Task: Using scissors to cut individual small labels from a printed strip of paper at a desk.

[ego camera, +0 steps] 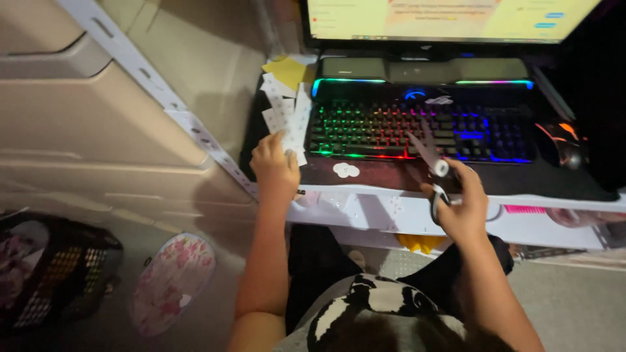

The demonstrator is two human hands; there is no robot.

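My left hand (274, 168) grips a white paper sheet (285, 117) printed with small marks, at the left end of the keyboard. My right hand (460, 205) holds a pair of scissors (430, 160) by the handles, blades shut and pointing up over the keyboard's front edge. The keyboard (417, 127) glows with rainbow backlight on a dark desk mat. Two small white round paper cut-outs (345, 171) lie on the mat between my hands. A yellow paper (285, 70) sits behind the white sheet.
A monitor (450, 19) stands lit behind the keyboard. A mouse (561, 145) with orange light sits at the right. The white desk edge (391, 212) runs below my hands. Left on the floor are a dark basket (52, 274) and a floral slipper (173, 280).
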